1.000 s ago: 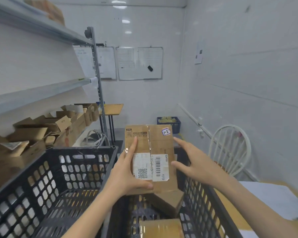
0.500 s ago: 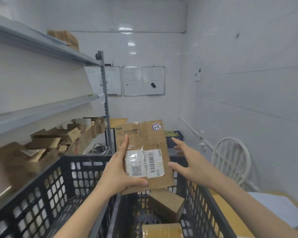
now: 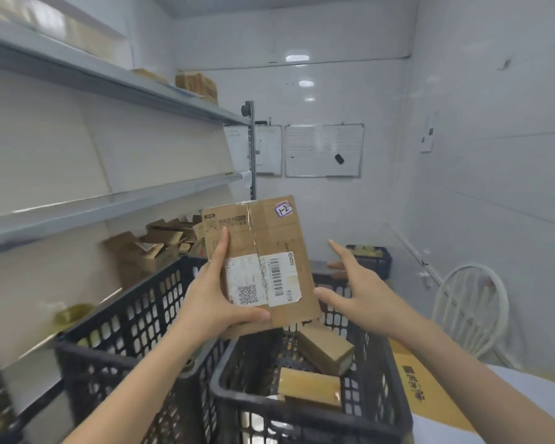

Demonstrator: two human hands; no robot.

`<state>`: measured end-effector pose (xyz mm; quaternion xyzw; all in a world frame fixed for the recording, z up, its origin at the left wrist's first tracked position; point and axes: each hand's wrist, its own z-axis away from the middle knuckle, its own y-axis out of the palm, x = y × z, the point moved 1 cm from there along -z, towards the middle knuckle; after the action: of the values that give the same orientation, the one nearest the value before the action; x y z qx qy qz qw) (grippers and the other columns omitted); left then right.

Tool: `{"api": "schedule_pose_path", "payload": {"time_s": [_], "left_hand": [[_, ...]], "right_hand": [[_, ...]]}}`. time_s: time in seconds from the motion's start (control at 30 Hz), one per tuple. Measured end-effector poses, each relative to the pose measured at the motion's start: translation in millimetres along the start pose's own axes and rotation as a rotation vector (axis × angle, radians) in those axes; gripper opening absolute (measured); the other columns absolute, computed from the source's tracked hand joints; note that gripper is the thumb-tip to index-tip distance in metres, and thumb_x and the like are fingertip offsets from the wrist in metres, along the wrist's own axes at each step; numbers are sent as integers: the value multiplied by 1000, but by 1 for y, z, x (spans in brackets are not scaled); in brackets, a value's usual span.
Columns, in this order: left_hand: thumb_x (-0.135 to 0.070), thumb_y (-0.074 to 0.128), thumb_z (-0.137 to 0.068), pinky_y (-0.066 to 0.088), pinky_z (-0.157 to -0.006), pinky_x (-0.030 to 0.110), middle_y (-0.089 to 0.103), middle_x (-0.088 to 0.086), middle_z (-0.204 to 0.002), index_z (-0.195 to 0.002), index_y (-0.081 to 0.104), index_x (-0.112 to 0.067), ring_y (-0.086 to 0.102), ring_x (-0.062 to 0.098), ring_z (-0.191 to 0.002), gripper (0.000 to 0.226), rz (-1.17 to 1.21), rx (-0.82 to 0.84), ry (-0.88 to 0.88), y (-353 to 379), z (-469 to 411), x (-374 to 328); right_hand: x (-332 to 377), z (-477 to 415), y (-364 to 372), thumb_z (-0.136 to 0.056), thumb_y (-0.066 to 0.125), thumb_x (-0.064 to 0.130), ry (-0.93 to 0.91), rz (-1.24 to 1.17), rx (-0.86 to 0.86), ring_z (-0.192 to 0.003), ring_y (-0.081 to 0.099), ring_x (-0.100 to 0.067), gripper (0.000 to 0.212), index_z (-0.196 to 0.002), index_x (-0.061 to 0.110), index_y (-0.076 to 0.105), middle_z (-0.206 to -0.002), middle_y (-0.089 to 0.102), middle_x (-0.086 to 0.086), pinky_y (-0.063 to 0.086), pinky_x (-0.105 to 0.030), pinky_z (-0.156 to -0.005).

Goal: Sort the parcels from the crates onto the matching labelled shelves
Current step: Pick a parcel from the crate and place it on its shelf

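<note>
1. Holding one flat cardboard parcel (image 3: 269, 245) in my left hand (image 3: 215, 302): thumb curled across the lower front, index finger laid up the left side.
2. Location: raised above the black crate (image 3: 302, 415), printed face toward me.
3. Long axis: near upright, top leaning slightly left; "1-2" sticker (image 3: 284, 209) at the top right corner.
4. My right hand (image 3: 362, 293): fingers spread, holding nothing, just beside the parcel's right edge.

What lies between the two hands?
In the head view, the parcel marked 1-2, held by the left hand; the right hand is open beside it.
</note>
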<state>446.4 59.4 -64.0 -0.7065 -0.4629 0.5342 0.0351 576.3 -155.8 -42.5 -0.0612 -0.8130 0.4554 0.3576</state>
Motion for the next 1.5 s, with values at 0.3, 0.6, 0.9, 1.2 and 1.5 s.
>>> {"api": "schedule_pose_path", "payload": {"time_s": [0.3, 0.6, 0.9, 1.2, 1.5], "left_hand": [[-46, 96, -42, 36, -112, 44, 40, -11, -147, -141, -12, -65, 40, 9, -131, 148, -147, -148, -55, -95, 124, -31], [-45, 96, -40, 37, -108, 40, 38, -16, -143, -140, -9, -68, 40, 6, -127, 147, -295, -262, -127, -220, 290, -49], [-38, 98, -42, 37, -110, 36, 42, -10, -135, -140, -6, -69, 42, 7, -123, 146, -430, -481, -318, -332, 459, -96], [-44, 96, -41, 36, -113, 41, 42, -10, -137, -135, -12, -72, 44, 9, -127, 146, -547, -752, -530, -366, 591, -150], [-40, 97, -45, 28, -114, 34, 33, -15, -144, -135, -12, -73, 34, 1, -127, 145, -661, -967, -671, -368, 690, -204]], "right_hand": [[102, 76, 12, -92, 56, 48, -238, 111, 55, -138, 35, -10, 70, -151, 29, 22, -153, 33, 9, 35, -34, -112], [243, 169, 39, -94, 50, 50, -508, 283, 78, -131, 40, -7, 63, -149, 31, 26, -151, 34, 12, 34, -25, -106], [378, 241, 80, -93, 52, 48, -768, 126, 210, -134, 39, -7, 67, -150, 33, 19, -150, 37, 11, 34, -23, -107], [464, 296, 117, -93, 47, 55, -1085, 39, 360, -133, 31, 1, 72, -149, 45, 4, -147, 33, 25, 22, -20, -112], [530, 353, 136, -89, 44, 61, -1321, -124, 423, -133, 36, -1, 69, -145, 51, 4, -145, 36, 25, 30, -19, -109]]}}
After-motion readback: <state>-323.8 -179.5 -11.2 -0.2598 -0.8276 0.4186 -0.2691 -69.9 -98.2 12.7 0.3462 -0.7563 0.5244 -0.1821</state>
